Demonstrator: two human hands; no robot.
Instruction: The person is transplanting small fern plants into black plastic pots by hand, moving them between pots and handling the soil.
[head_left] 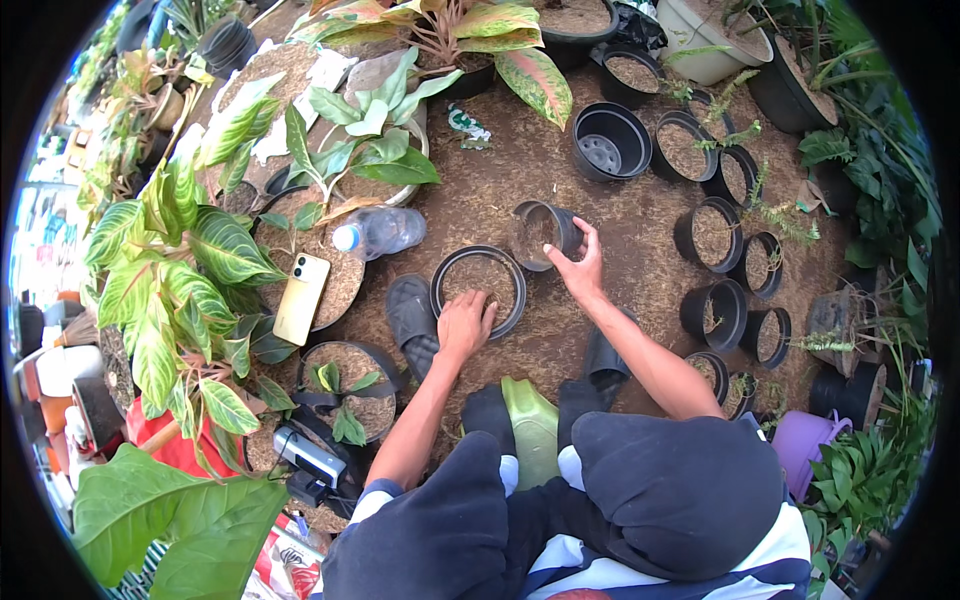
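Note:
A small dark plastic pot (566,232) is gripped at its side by my right hand (580,262), thumb at the near rim and fingers around the outer wall. It is tilted, with its mouth toward the left; a little soil seems to cling inside. Just left of it, a round black pot (522,312) filled with brown soil (480,275) stands on the ground. My left hand (467,322) rests over that pot's near side, fingers apart and touching the soil, with nothing visible held in them.
Black pots of soil with thin seedlings (712,235) stand in rows at right, beside an empty black pot (611,142). A clear bottle (385,233), a phone (302,300) and a sandal (411,318) lie left. Leafy potted plants (150,270) crowd the left; a purple pot (803,450) stands right.

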